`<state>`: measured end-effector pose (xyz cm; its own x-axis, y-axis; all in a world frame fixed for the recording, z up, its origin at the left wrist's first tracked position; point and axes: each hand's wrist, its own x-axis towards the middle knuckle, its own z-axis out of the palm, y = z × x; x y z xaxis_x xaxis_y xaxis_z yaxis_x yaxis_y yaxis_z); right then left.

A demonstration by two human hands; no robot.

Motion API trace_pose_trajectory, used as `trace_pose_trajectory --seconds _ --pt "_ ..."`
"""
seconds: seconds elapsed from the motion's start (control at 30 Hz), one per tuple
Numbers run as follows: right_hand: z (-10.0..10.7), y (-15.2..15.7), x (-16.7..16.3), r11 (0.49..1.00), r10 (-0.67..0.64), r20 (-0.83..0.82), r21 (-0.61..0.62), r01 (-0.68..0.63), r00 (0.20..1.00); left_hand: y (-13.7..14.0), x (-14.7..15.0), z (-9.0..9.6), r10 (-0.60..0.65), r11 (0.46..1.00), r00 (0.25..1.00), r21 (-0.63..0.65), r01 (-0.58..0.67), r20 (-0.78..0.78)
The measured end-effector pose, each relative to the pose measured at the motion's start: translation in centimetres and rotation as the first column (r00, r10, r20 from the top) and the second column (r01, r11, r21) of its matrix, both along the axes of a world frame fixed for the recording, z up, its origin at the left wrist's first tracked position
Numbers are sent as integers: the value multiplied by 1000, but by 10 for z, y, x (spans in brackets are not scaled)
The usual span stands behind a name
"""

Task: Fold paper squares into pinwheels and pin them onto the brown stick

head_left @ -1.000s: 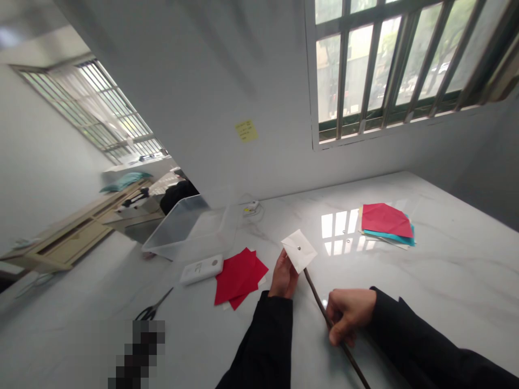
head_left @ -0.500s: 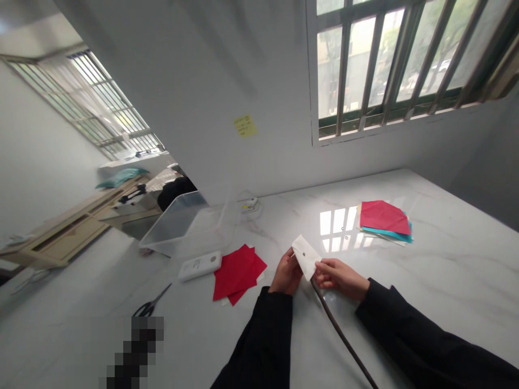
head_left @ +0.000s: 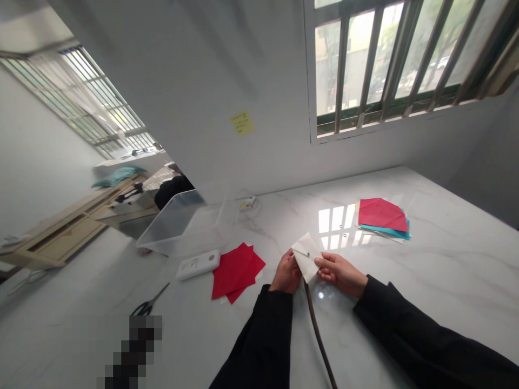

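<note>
Got my left hand [head_left: 285, 274] and right hand [head_left: 341, 274] gripping the white paper [head_left: 307, 266]; folding looks done, can't tell if the dark stick [head_left: 313, 319] is fixed. Red sheets [head_left: 235, 272] untouched.

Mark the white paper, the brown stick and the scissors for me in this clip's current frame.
White paper [head_left: 305, 263]: head view, middle of its face.
Brown stick [head_left: 314, 325]: head view, partway along its visible length.
Scissors [head_left: 151, 302]: head view, where blades meet handles.
</note>
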<state>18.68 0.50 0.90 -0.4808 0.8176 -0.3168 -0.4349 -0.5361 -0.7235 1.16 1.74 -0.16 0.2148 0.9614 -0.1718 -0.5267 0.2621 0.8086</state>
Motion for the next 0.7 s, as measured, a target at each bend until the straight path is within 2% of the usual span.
trace_pose_trajectory --seconds 0.1,0.17,0.23,0.3,0.37,0.4,0.47,0.57,0.63,0.7 --pt "-4 3 2 998 -55 43 46 53 998 2 -2 3 57 998 995 30 -54 -84" --pt "-8 8 5 984 -144 123 123 129 982 3 -6 8 119 990 969 104 -98 -216" --pt "-11 13 9 956 -252 228 212 204 941 4 -10 12 192 974 898 192 -123 -397" --pt "-15 18 13 926 -340 304 273 260 890 5 -14 15 276 952 789 267 -147 -548" --pt "-16 22 16 908 -377 325 313 278 867 5 -16 16 351 930 720 312 -193 -599" --pt "-16 22 17 904 -378 325 330 270 867 6 -15 15 373 923 724 314 -225 -581" --pt "-15 22 17 902 -353 324 368 227 878 6 -13 13 374 924 786 273 -269 -492" --pt "-13 20 15 897 -308 330 414 156 892 5 -8 10 266 959 893 198 -205 -363" --pt "-12 18 14 891 -280 333 439 115 900 3 -4 9 207 971 917 188 -149 -341" --pt "-11 17 13 884 -255 348 461 72 902 0 -1 9 204 974 910 167 -152 -360"
